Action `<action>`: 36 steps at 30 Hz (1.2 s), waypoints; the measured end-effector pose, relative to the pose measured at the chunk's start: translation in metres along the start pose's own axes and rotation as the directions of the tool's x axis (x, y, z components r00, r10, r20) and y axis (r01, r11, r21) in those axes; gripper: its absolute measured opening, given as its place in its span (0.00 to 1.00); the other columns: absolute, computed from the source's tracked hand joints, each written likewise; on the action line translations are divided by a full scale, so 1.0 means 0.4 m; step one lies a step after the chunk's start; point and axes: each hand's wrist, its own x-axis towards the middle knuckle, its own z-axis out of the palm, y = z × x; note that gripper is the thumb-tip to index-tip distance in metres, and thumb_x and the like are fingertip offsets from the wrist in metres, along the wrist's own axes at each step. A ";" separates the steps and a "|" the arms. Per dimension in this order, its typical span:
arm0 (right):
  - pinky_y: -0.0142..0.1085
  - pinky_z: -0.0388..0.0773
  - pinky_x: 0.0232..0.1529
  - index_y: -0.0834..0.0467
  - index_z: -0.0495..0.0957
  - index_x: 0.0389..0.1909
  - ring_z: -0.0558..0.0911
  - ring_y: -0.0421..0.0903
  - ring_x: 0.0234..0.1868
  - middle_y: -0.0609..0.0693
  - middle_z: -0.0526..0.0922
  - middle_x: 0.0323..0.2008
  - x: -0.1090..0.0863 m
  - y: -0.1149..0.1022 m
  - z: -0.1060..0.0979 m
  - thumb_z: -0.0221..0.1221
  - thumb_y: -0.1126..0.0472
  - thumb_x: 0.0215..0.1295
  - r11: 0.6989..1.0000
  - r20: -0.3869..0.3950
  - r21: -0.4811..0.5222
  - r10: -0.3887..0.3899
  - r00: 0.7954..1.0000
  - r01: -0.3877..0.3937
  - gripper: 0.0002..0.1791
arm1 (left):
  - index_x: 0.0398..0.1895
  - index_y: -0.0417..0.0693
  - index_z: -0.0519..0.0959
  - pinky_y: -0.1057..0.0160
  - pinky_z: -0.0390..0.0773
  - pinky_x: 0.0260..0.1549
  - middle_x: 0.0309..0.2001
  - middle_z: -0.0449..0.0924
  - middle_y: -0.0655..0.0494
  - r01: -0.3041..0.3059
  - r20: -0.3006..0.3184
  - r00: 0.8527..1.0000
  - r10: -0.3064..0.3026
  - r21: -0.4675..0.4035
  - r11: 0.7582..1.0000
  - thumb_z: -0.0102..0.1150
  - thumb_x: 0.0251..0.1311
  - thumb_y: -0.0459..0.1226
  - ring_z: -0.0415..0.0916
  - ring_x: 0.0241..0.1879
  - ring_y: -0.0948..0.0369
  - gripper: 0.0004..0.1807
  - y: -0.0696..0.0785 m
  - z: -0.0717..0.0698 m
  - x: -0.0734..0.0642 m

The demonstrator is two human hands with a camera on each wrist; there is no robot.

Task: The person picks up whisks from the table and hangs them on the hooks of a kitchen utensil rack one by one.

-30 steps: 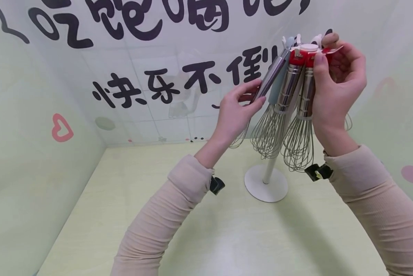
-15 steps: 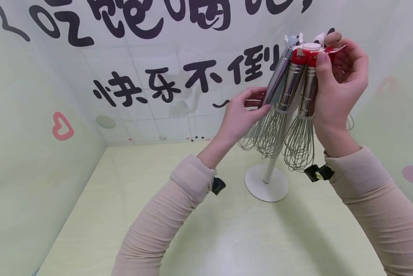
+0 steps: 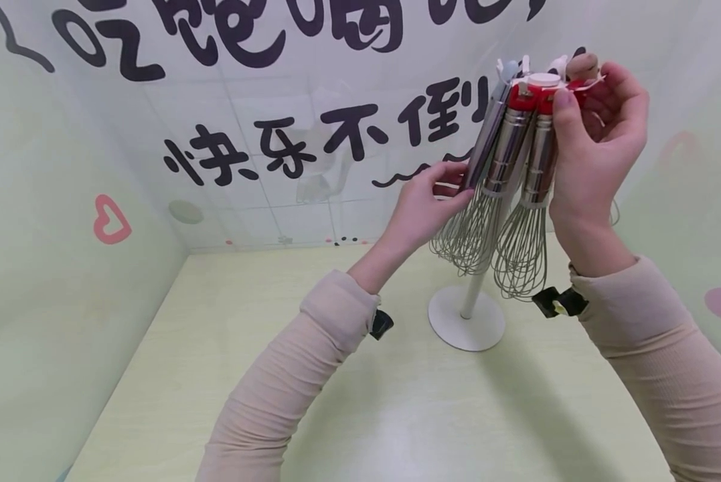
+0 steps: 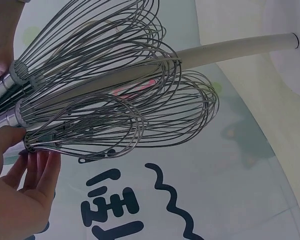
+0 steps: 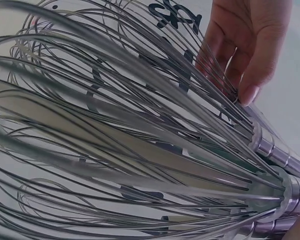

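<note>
Several steel whisks hang head-down from the top of a white stand (image 3: 471,294) with a round base (image 3: 465,328). My left hand (image 3: 423,207) pinches the lower end of the leftmost whisk's plain steel handle (image 3: 485,144), just above its wires. At the stand's top, my right hand (image 3: 595,154) pinches the red cap of a whisk (image 3: 541,154), thumb in front and fingers behind. The left wrist view shows my left hand (image 4: 20,195) beside the wire heads (image 4: 90,135) and the pole (image 4: 230,50). The right wrist view is filled with whisk wires (image 5: 140,125), with the left hand's fingers (image 5: 245,45) beyond.
The stand sits on a pale yellow-green tabletop (image 3: 276,375) near the back wall. That wall (image 3: 246,134) carries large black characters. A pale green side wall with a pink heart (image 3: 111,219) closes the left; another wall (image 3: 685,167) closes the right.
My left hand has swung the leftmost whisk rightward, so its handle hangs steeper and its wires now lie against the other whisks. The right hand has stayed at the stand's top.
</note>
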 end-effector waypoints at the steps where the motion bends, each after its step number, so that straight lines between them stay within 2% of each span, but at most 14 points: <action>1: 0.27 0.72 0.49 0.62 0.72 0.48 0.72 0.42 0.43 0.51 0.74 0.39 -0.001 -0.002 0.000 0.61 0.72 0.51 1.000 -0.001 0.001 0.008 1.000 -0.008 0.21 | 0.58 0.45 0.74 0.75 0.79 0.44 0.52 0.80 0.49 0.000 -0.001 1.000 0.000 0.005 1.000 0.59 0.61 0.34 0.80 0.48 0.58 0.21 -0.002 0.000 0.000; 5: 0.27 0.72 0.49 0.62 0.72 0.48 0.71 0.43 0.44 0.51 0.74 0.40 0.000 -0.001 -0.005 0.61 0.71 0.51 1.000 -0.004 -0.022 0.006 1.000 -0.006 0.21 | 0.59 0.45 0.73 0.75 0.78 0.47 0.52 0.79 0.49 -0.001 -0.005 1.000 0.001 0.041 0.999 0.58 0.61 0.34 0.79 0.49 0.58 0.22 -0.009 -0.002 -0.003; 10: 0.26 0.70 0.49 0.61 0.72 0.49 0.71 0.42 0.46 0.50 0.72 0.41 0.009 -0.001 -0.023 0.59 0.69 0.53 0.994 0.004 -0.094 -0.048 0.999 0.048 0.20 | 0.61 0.44 0.71 0.73 0.77 0.51 0.53 0.77 0.49 -0.004 -0.031 0.999 0.007 0.096 0.995 0.56 0.62 0.36 0.77 0.51 0.58 0.22 -0.008 -0.020 -0.023; 18: 0.26 0.69 0.50 0.62 0.74 0.47 0.70 0.42 0.48 0.50 0.72 0.41 0.023 -0.041 -0.065 0.53 0.70 0.61 0.982 0.022 -0.165 -0.088 0.996 0.090 0.13 | 0.59 0.45 0.73 0.66 0.78 0.54 0.52 0.78 0.50 -0.025 -0.089 0.995 0.042 0.186 0.982 0.53 0.63 0.35 0.75 0.52 0.58 0.20 -0.008 -0.075 -0.097; 20: 0.25 0.68 0.51 0.61 0.74 0.48 0.69 0.41 0.49 0.49 0.72 0.42 0.026 -0.048 -0.085 0.52 0.70 0.62 0.973 0.036 -0.214 -0.086 0.996 0.092 0.13 | 0.59 0.44 0.73 0.64 0.78 0.54 0.52 0.78 0.50 -0.029 -0.104 0.993 0.051 0.205 0.978 0.53 0.63 0.35 0.75 0.52 0.58 0.20 -0.014 -0.090 -0.119; 23: 0.24 0.68 0.51 0.59 0.75 0.50 0.69 0.40 0.51 0.46 0.73 0.44 0.032 -0.054 -0.118 0.51 0.69 0.64 0.930 0.060 -0.357 -0.074 0.995 0.091 0.15 | 0.59 0.45 0.73 0.64 0.78 0.55 0.53 0.78 0.51 -0.025 -0.133 0.989 0.058 0.240 0.971 0.53 0.63 0.36 0.75 0.51 0.58 0.20 -0.027 -0.112 -0.154; 27: 0.23 0.66 0.53 0.55 0.75 0.54 0.69 0.36 0.53 0.40 0.73 0.48 0.039 -0.054 -0.161 0.49 0.65 0.65 0.802 0.089 -0.588 -0.059 0.994 0.101 0.17 | 0.58 0.44 0.73 0.61 0.78 0.54 0.52 0.78 0.51 -0.011 -0.178 0.982 0.067 0.295 0.955 0.53 0.63 0.36 0.75 0.51 0.57 0.20 -0.051 -0.137 -0.198; 28: 0.22 0.66 0.54 0.54 0.75 0.54 0.69 0.35 0.53 0.39 0.73 0.49 0.041 -0.053 -0.171 0.49 0.65 0.65 0.782 0.092 -0.616 -0.053 0.994 0.099 0.17 | 0.58 0.44 0.73 0.60 0.78 0.54 0.52 0.78 0.50 -0.004 -0.190 0.979 0.067 0.311 0.950 0.53 0.63 0.36 0.75 0.51 0.57 0.20 -0.059 -0.143 -0.208; 30: 0.22 0.64 0.57 0.52 0.74 0.56 0.68 0.33 0.55 0.36 0.72 0.51 0.042 -0.051 -0.190 0.48 0.63 0.66 0.716 0.108 -0.690 -0.045 0.993 0.107 0.18 | 0.59 0.44 0.73 0.59 0.78 0.54 0.51 0.78 0.49 0.016 -0.210 0.976 0.057 0.331 0.943 0.52 0.64 0.36 0.75 0.51 0.56 0.20 -0.074 -0.152 -0.225; 35: 0.23 0.59 0.60 0.50 0.72 0.59 0.65 0.29 0.56 0.32 0.71 0.54 0.037 -0.038 -0.240 0.48 0.59 0.67 0.604 0.140 -0.785 -0.044 0.989 0.138 0.20 | 0.60 0.44 0.72 0.58 0.77 0.56 0.51 0.78 0.48 0.094 -0.257 0.967 0.002 0.360 0.928 0.52 0.64 0.37 0.75 0.53 0.54 0.20 -0.114 -0.173 -0.264; 36: 0.23 0.59 0.60 0.49 0.72 0.59 0.64 0.28 0.57 0.32 0.71 0.55 0.036 -0.035 -0.249 0.47 0.59 0.67 0.590 0.142 -0.796 -0.041 0.989 0.139 0.20 | 0.60 0.44 0.72 0.57 0.77 0.56 0.52 0.77 0.48 0.109 -0.265 0.964 -0.008 0.369 0.923 0.52 0.64 0.37 0.74 0.53 0.54 0.20 -0.121 -0.178 -0.271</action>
